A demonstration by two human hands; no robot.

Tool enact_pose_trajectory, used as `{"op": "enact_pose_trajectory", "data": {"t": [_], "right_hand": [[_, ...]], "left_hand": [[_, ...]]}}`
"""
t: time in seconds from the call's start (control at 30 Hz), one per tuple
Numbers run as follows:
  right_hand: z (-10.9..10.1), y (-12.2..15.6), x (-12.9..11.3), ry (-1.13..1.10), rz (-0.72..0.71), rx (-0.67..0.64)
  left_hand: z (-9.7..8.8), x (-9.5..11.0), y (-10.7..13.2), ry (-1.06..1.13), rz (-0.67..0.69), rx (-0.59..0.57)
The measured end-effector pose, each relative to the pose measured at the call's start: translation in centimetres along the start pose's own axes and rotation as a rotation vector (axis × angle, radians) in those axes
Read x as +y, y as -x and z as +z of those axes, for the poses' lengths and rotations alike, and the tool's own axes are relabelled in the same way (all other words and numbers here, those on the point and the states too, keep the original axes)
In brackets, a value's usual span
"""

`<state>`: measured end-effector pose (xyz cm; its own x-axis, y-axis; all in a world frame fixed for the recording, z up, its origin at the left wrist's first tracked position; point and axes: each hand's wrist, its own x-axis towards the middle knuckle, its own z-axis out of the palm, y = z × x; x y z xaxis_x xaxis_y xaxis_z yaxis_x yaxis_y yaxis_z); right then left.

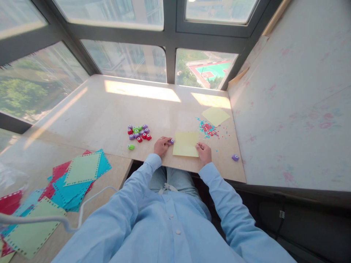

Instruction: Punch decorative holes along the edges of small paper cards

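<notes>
A square sheet of pale yellow paper (185, 144) lies on the wooden tabletop in front of me. My left hand (161, 147) is closed around a small purple craft punch (172, 141), which sits against the paper's left edge. At the opposite side, my right hand (204, 153) pinches the sheet's right edge between thumb and fingers. Whether the paper is inside the punch's slot is too small to tell. No punched holes can be made out along its edges.
Several purple, red and green craft punches (139, 132) cluster left of my hands; a green punch (131, 147) and a purple punch (235, 157) lie apart. Red and blue confetti (208, 129) is scattered near another yellow sheet (215, 116). Hole-edged coloured sheets (82, 168) and a white cable (82, 210) are at left.
</notes>
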<state>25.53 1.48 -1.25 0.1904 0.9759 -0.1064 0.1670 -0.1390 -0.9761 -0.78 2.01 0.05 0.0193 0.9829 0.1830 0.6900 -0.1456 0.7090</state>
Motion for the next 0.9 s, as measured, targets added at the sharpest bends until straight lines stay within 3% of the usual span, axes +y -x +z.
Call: {"op": "enact_pose_trajectory", "data": {"t": [0.33,0.47,0.57,0.63,0.73,0.9], "right_hand": [[0.5,-0.2,-1.1,0.078,-0.054,-0.049],[0.3,0.3,-2.6,0.435,-0.357,0.051],[0.7,0.9,-3.4,0.658,-0.599,-0.084],[1.4,1.2,-3.5,0.755,-0.674,-0.201],[2.4,1.4,-2.9,0.845,-0.684,-0.285],[2.8,1.7,-2.1,0.885,-0.682,-0.260]], "left_hand": [[-0.6,0.3,0.1,0.070,-0.028,-0.048],[-0.7,0.4,-0.1,0.098,-0.041,-0.051],[-0.5,1.0,-0.4,0.081,-0.093,-0.042],[-0.3,1.4,-0.6,0.058,-0.136,-0.027],[-0.3,1.7,-0.8,0.042,-0.162,-0.021],[-0.9,0.9,-0.6,0.085,-0.106,-0.134]]}}
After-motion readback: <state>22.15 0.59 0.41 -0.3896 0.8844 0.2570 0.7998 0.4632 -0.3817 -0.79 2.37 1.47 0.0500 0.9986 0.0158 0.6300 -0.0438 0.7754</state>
